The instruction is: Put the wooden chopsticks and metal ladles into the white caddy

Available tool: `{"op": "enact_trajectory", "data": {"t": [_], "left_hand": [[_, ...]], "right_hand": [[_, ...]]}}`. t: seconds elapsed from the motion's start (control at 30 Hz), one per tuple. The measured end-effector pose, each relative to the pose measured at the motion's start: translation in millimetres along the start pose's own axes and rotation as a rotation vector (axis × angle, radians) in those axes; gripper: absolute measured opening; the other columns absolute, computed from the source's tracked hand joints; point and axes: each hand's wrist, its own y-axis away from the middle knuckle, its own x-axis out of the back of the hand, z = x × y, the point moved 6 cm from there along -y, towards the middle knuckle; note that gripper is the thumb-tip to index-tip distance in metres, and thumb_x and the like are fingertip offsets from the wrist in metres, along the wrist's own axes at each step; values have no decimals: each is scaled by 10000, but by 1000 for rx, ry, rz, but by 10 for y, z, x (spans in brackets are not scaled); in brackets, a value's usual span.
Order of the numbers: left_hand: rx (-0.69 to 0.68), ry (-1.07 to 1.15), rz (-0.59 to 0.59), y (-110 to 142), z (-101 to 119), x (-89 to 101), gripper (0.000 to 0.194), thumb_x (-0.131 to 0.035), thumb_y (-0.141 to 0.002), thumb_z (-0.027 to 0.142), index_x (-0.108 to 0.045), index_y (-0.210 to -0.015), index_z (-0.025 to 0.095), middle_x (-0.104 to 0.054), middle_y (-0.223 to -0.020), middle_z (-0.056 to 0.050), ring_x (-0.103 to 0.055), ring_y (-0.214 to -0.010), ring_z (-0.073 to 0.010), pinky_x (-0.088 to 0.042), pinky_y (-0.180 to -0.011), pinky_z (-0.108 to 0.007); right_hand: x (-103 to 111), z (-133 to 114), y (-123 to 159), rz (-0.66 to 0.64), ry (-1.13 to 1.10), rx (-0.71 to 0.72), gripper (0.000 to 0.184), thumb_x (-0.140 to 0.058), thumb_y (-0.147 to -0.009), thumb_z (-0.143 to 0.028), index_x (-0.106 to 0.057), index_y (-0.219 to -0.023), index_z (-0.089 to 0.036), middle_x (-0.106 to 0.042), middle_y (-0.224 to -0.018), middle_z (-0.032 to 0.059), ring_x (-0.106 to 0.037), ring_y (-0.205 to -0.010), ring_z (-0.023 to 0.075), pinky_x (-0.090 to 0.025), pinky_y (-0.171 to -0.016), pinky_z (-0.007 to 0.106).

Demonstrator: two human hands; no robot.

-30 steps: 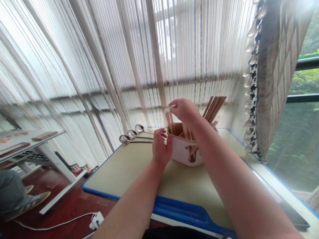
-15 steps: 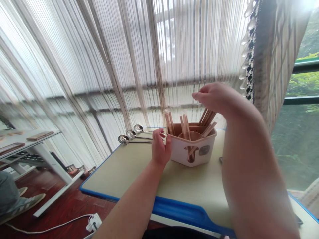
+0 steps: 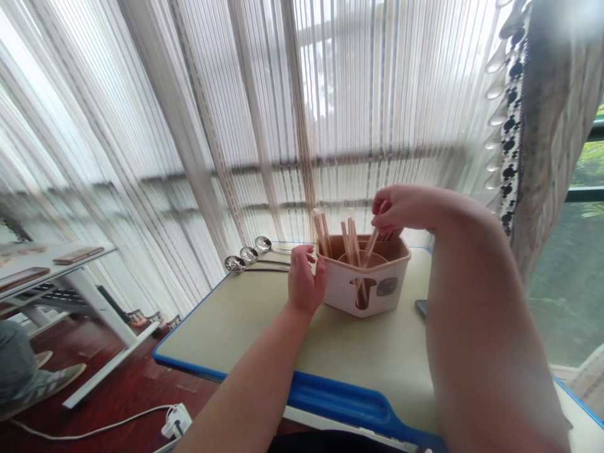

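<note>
A white and brown utensil holder stands on the table, with a keyhole-shaped opening in its front. Several wrapped chopsticks lean inside it, and darker sticks stand at its back right, partly covered by my right hand. My left hand is curled against the holder's left side, thumb at the front corner; its grip is partly hidden. Above the right half of the holder, my right hand pinches the top of a tilted pair of chopsticks, whose lower end is inside.
Three metal ladles, at least one slotted, lie left of the holder. A dark flat object is partly behind my right forearm. The table has a blue edge; curtains hang behind. A person's shoe and a power strip are at lower left.
My right hand has come down toward the holder and now pinches the chopsticks, which stand more upright and further left. My left hand keeps its place at the holder.
</note>
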Motion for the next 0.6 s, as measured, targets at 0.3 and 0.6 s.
{"op": "enact_trajectory", "data": {"t": [0.3, 0.6], "left_hand": [[0, 5, 6, -5, 9, -10, 220, -463, -855, 255, -415, -1062, 196, -485, -1004, -59, -492, -733, -116, -444, -696, -295], [-11, -7, 9, -22, 72, -31, 222, -469, -856, 264, -411, -1060, 198, -490, -1001, -60, -492, -719, -112, -448, -687, -290]], "right_hand": [[-192, -427, -12, -138, -113, 66, 358, -667, -714, -254, -637, -1067, -203, -711, -860, 52, -662, -756, 182, -515, -692, 280], [-222, -654, 146, -234, -45, 191, 184, -676, -689, -272, -711, -868, -247, -703, -742, 10, -643, -663, 154, -470, -594, 237]]}}
